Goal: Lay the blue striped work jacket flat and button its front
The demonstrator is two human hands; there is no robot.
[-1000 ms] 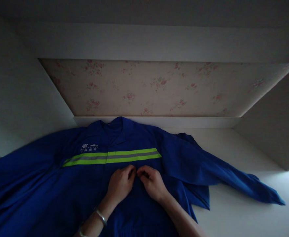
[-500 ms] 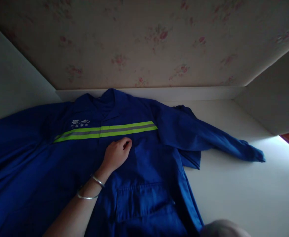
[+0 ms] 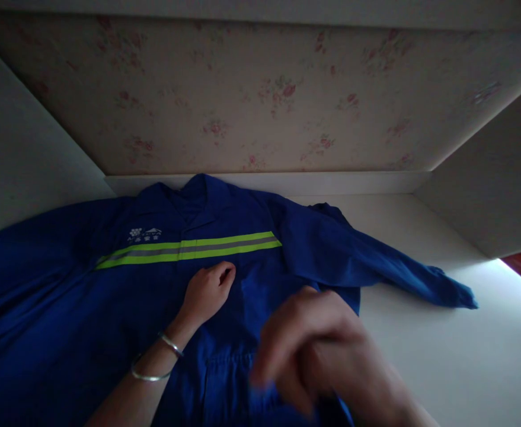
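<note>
A dark blue work jacket point(image 3: 153, 332) lies spread out with its collar towards the wall. It has a yellow-green and grey reflective band point(image 3: 229, 244) across the chest and a white printed logo point(image 3: 144, 235). Just below the band, my left hand point(image 3: 209, 290) rests on the jacket front, its fingers curled closed; what they may hold is hidden. Nearer to the camera, my right hand point(image 3: 317, 347) is above the lower front, blurred, with bent fingers apart and nothing visible in them. It covers part of a chest pocket point(image 3: 227, 379).
The jacket lies on a white surface point(image 3: 424, 350), one sleeve point(image 3: 402, 276) stretching right. Behind stand a low white ledge point(image 3: 353, 181) and flowered wallpaper point(image 3: 242, 89). Pale panels flank it at left point(image 3: 24, 136) and right point(image 3: 500, 178).
My right hand has come up from the lower right edge to above the jacket. My left hand keeps its place on the cloth. The view has tilted slightly upward.
</note>
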